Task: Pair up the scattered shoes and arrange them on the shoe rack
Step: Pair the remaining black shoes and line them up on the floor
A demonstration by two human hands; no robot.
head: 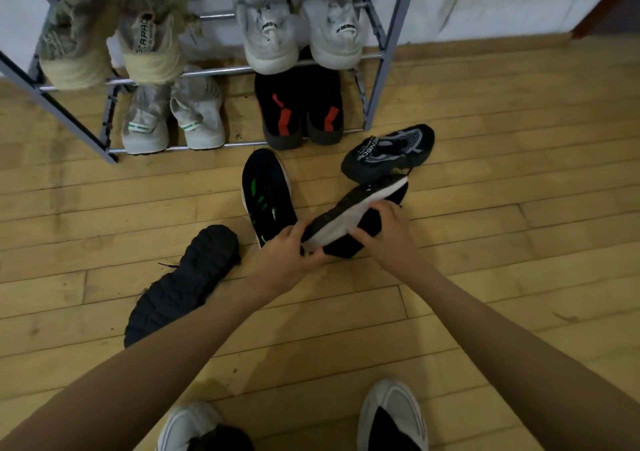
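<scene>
Both hands hold one black shoe with a white sole edge (356, 213), tipped on its side just above the floor. My left hand (287, 260) grips its near end and my right hand (388, 229) clasps its middle. Its match, a black shoe with green stripes (266, 196), lies upright on the floor just left of it. A black and grey knit shoe (389, 151) lies behind, to the right. Another black shoe (183, 284) lies sole up at the left. The grey metal shoe rack (375, 87) stands at the back.
The rack's upper shelf carries a beige pair (114, 38) and a white pair (301, 31). The lower shelf holds a grey pair (173, 118) and a black pair with red marks (301, 111). My feet in white slippers (391, 416) stand at the bottom on the wooden floor.
</scene>
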